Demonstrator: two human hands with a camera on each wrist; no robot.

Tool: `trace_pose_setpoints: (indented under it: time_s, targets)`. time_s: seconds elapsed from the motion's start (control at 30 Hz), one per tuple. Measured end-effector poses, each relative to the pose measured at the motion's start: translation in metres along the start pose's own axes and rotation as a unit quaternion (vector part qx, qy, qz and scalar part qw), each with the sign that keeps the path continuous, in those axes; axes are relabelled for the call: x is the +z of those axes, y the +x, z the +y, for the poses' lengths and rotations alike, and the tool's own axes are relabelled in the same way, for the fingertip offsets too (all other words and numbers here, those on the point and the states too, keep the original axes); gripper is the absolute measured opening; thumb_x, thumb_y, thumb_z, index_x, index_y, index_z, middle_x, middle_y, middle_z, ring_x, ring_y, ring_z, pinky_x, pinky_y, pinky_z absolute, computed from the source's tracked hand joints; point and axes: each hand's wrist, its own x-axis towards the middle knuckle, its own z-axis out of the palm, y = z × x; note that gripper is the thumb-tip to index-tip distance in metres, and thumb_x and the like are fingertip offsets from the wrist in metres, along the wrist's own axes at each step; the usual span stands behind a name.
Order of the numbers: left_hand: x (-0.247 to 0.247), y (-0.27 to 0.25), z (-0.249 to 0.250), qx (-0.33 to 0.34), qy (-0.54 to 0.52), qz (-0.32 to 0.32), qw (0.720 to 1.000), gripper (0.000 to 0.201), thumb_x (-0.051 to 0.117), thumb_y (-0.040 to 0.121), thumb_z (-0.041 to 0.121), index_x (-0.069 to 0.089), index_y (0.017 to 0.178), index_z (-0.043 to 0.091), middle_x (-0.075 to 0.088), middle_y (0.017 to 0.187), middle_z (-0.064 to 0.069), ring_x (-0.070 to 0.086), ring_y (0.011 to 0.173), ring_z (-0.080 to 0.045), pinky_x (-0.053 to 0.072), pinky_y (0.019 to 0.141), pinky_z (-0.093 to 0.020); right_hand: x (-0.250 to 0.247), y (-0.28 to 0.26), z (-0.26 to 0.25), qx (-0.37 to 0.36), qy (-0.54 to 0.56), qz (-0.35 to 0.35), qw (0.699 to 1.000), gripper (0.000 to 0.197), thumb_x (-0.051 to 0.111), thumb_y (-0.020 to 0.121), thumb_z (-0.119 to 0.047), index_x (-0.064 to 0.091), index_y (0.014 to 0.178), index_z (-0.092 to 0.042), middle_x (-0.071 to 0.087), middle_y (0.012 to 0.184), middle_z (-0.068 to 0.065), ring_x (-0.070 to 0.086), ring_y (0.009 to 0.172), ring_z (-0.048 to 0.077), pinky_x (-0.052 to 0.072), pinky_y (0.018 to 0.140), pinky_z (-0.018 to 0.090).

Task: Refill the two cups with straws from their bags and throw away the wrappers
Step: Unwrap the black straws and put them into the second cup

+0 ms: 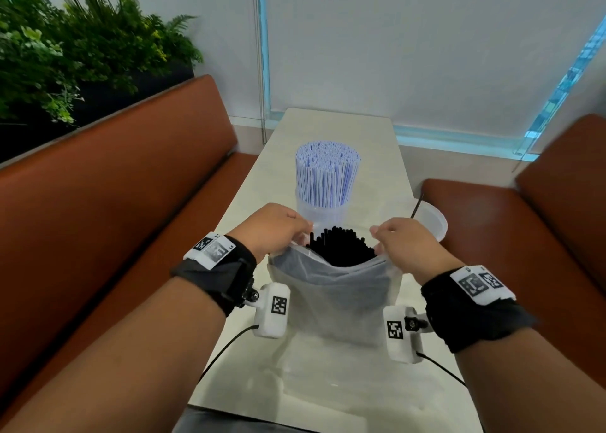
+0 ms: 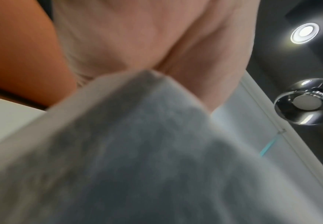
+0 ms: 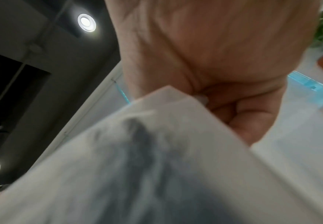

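Progress stands at roughly half, by my reading: the clear cup (image 1: 323,208) at 12 o'clock on the table (image 1: 370,144) is packed with white-and-blue straws (image 1: 326,173) standing upright, so that refill looks finished. The second cup (image 1: 428,219), at about 2 o'clock from the bag, holds a single dark straw (image 1: 417,206) leaning on its rim and little else that you can see from the head view

Your left hand (image 1: 277,227) pinches the bag (image 1: 341,298) at its 9 o'clock top corner, fingers curled onto the plastic. Your right hand (image 1: 406,241) does the same at the 3 o'clock corner; the right wrist view shows its fingers folded over the bag's white edge. Between them the mouth is pulled open, and the tips of the black straws (image 1: 342,247) stand bunched and proud of the opening. The bag itself rests upright on the table at 6 o'clock, just in front of the filled cup

What is left, as I judge it: get the black bundle out of the bag and into the near-empty cup, then bin this wrapper. No wrapper from the white-and-blue straws shows anywhere, so whether that one is already thrown away I cannot tell. A clear smear of plastic or reflection lies on the table near your body, too vague to name
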Motion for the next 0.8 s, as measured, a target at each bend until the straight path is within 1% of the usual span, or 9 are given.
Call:
trace_pose_setpoints:
  time_s: [0.13,0.2,0.27,0.37,0.47,0.53,0.6,0.7,0.8]
  targets:
    - [-0.001,0.006,-0.007,-0.011,0.148,-0.014,0.989,0.024,0.065,0.090,0.025,0.075,0.076,0.009,0.069,0.067,0.007,0.059,0.064,-0.015,0.045,0.060,-0.024,0.010,0.004,0.015,0.064,0.095,-0.034,0.993,0.015,0.062,0.095,-0.020,0.071,0.083,-0.020,0.056,0.044,-0.014,0.040,0.030,0.002,0.026,0.033,0.014]
    - [-0.001,0.005,-0.008,0.017,0.166,0.011,0.986,0.019,0.064,0.092,0.024,0.075,0.077,0.020,0.068,0.069,0.015,0.062,0.067,-0.007,0.044,0.058,-0.021,0.014,0.005,0.020,0.089,0.092,-0.063,0.990,0.022,0.057,0.095,-0.012,0.071,0.080,-0.019,0.052,0.040,-0.014,0.036,0.027,0.002,0.022,0.035,0.013]
    - [-0.003,-0.002,-0.007,0.081,0.113,0.039,0.990,0.009,0.067,0.092,0.031,0.074,0.087,0.028,0.069,0.076,0.012,0.062,0.063,0.000,0.044,0.053,-0.015,0.014,0.004,0.024,0.093,0.059,-0.076,0.991,0.028,0.053,0.093,-0.005,0.070,0.076,-0.019,0.053,0.041,-0.014,0.038,0.028,0.001,0.022,0.034,0.013]
    - [-0.016,-0.021,-0.013,0.164,0.026,-0.048,0.985,0.021,0.071,0.083,0.051,0.073,0.100,0.039,0.073,0.099,0.015,0.064,0.080,0.007,0.046,0.067,-0.009,0.010,0.006,0.027,0.040,-0.011,-0.047,0.998,0.023,0.061,0.091,-0.006,0.073,0.080,-0.022,0.065,0.066,-0.007,0.051,0.045,0.000,0.035,0.040,0.016]
    - [-0.028,-0.036,-0.028,0.175,0.068,-0.145,0.971,0.042,0.079,0.073,0.054,0.068,0.113,0.047,0.067,0.119,0.024,0.063,0.097,0.009,0.042,0.079,-0.007,0.005,0.003,0.025,-0.111,-0.048,0.083,0.989,0.016,0.070,0.090,-0.025,0.068,0.088,-0.041,0.056,0.095,-0.010,0.058,0.075,0.001,0.039,0.064,0.011]
    - [-0.028,-0.037,-0.037,0.208,0.117,-0.095,0.966,0.042,0.079,0.074,0.051,0.066,0.114,0.050,0.063,0.119,0.029,0.058,0.105,0.008,0.039,0.082,-0.004,0.004,-0.007,0.018,-0.243,-0.004,0.135,0.961,0.006,0.065,0.088,-0.040,0.069,0.087,-0.044,0.058,0.091,-0.015,0.060,0.083,0.005,0.042,0.073,0.013]
    - [-0.023,-0.032,-0.040,0.258,0.168,-0.017,0.951,0.034,0.080,0.078,0.044,0.065,0.108,0.048,0.063,0.110,0.027,0.053,0.107,0.005,0.037,0.084,-0.008,0.007,-0.020,0.013,-0.320,0.003,0.096,0.942,0.013,0.064,0.085,-0.050,0.072,0.085,-0.040,0.062,0.082,-0.013,0.060,0.080,0.011,0.047,0.073,0.024]
    - [-0.014,-0.025,-0.038,0.296,0.221,0.053,0.928,0.025,0.079,0.080,0.044,0.059,0.096,0.041,0.060,0.098,0.022,0.048,0.100,0.001,0.038,0.080,-0.020,0.009,-0.028,0.013,-0.325,-0.002,0.013,0.946,0.029,0.074,0.071,-0.063,0.073,0.085,-0.038,0.060,0.080,-0.013,0.059,0.077,0.013,0.048,0.072,0.027]
    - [-0.009,-0.023,-0.039,0.300,0.249,0.092,0.916,0.025,0.076,0.081,0.044,0.053,0.086,0.036,0.051,0.095,0.017,0.049,0.090,-0.001,0.037,0.071,-0.015,0.012,-0.025,0.021,-0.300,-0.030,0.001,0.954,0.050,0.079,0.053,-0.075,0.069,0.090,-0.043,0.052,0.086,-0.018,0.052,0.076,0.009,0.043,0.071,0.023]
